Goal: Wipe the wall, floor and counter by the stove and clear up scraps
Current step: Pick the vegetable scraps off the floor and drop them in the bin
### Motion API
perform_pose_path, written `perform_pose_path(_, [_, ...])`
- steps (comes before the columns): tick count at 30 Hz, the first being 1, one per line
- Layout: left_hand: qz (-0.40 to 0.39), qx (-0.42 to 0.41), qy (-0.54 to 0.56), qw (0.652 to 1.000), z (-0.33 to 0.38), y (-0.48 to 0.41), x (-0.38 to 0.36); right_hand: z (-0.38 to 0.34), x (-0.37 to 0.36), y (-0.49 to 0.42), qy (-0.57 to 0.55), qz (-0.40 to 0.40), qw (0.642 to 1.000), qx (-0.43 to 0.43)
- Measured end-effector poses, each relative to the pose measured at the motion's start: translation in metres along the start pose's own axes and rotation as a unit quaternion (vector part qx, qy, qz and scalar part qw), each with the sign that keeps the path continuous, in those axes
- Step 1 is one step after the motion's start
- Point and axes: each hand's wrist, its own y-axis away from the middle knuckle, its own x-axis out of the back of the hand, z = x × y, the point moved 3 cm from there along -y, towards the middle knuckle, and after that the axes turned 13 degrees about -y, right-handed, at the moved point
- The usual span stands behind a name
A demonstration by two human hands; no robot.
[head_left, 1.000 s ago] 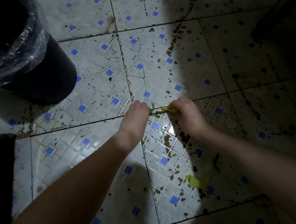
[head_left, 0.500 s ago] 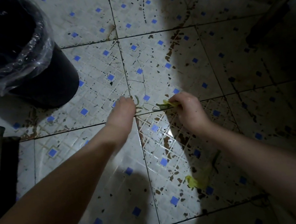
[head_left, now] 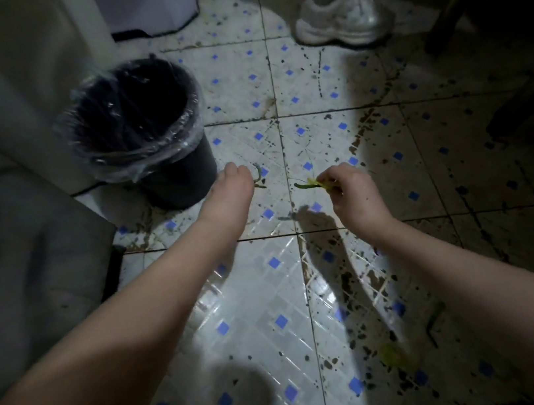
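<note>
Nearest you, well short of the bin (head_left: 144,130), a yellow-green scrap (head_left: 394,356) lies uncollected on the stained floor (head_left: 267,306). Your right hand (head_left: 348,190) pinches a green scrap (head_left: 308,185) and your left hand (head_left: 231,193) closes on a curled stem (head_left: 258,180), both raised just beside the lined bin, presumably for dropping in. Beyond it stands a white shoe (head_left: 341,16).
</note>
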Motion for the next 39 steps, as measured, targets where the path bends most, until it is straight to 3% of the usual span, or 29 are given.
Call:
perform_pose_path(10, [0.113,0.058,-0.046,0.991,-0.073,-0.006,0.059,-0.066,-0.016,-0.032,-0.027,0.0,0.997,0.071])
perform_pose_path(23, [0.064,0.126,-0.034,0.989,-0.147,-0.019,0.061,-0.141,-0.027,-0.087,-0.059,-0.003,0.988,0.145])
perform_pose_path(28, [0.087,0.158,-0.05,0.982,-0.155,-0.019,0.049,-0.163,-0.037,-0.109,-0.049,-0.003,0.985,0.164])
perform_pose_path(34, [0.102,0.156,0.015,0.982,-0.151,-0.012,0.044,-0.191,-0.052,-0.133,-0.039,-0.017,0.982,0.184])
perform_pose_path(39, [0.102,0.17,-0.038,0.979,-0.15,-0.004,0.045,-0.206,-0.064,-0.146,-0.043,-0.045,0.985,0.162])
